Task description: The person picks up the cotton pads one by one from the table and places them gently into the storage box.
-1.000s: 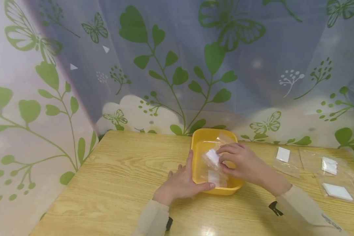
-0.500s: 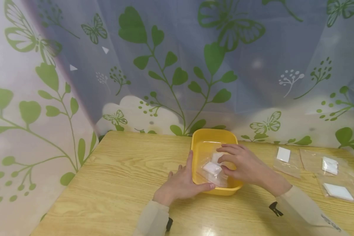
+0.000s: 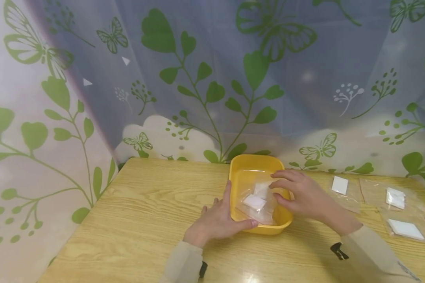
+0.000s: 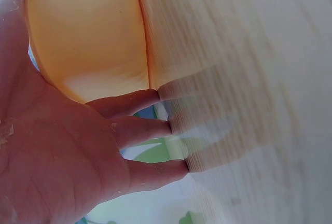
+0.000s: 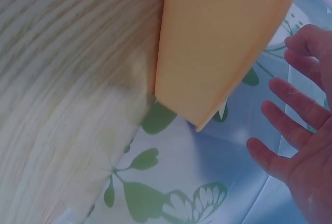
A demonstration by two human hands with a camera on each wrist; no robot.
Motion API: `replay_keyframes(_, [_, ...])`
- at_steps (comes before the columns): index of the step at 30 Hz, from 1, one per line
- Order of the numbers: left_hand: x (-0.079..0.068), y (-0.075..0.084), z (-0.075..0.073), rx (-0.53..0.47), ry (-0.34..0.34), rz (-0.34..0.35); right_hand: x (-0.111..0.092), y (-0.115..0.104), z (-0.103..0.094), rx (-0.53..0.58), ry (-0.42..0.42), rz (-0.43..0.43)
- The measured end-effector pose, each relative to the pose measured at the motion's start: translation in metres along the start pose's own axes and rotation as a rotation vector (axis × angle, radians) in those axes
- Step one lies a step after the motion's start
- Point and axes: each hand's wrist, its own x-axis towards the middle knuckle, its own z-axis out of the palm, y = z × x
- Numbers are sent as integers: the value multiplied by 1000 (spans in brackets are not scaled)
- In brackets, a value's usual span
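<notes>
Your right hand (image 3: pixel 302 193), fingers spread and holding nothing, hung over the yellow tray (image 3: pixel 255 162); the brighter white packet (image 3: pixel 254 202) lay toward that hand's nine o'clock.

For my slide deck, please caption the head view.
Left hand on a yellow tray of bagged white pieces, right hand open over it, three more bagged pieces on the wood-grain table.

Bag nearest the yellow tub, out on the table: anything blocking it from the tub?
Only the right grip, raised over the right side of the tub, between it and the bag. Nothing else visible intervenes.
</notes>
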Motion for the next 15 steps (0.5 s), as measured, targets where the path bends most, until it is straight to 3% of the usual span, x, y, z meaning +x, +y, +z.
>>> replay_keyframes(9, [0,0,1,-7,0,-7,-6,6,-10,-14,-38,67])
replay_keyframes(15, [0,1,1,-6,7,-7,-7,3,-9,-56,-240,231])
